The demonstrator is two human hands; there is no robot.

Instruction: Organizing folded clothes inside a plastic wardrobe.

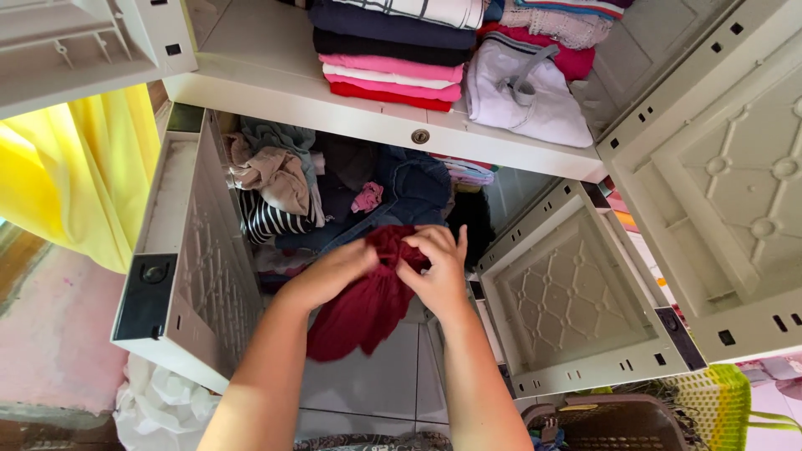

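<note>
Both hands, left hand [334, 274] and right hand [436, 267], clamped on a dark red cloth garment [363, 305] near the open white plastic cabinet [276, 83] stuffed with folded clothes [393, 50]

Both forearms bare — no sleeves, rings or watch on left hand [330, 274] or right hand [436, 271].

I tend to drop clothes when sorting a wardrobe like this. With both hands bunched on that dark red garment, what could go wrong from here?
1. The dark red garment hangs loose below the left hand and right hand; its tail might slip down onto the tiled floor.
2. The lower compartment's jumbled clothes look unstable and could spill out.
3. The open doors flank both arms and could be knocked.
</note>
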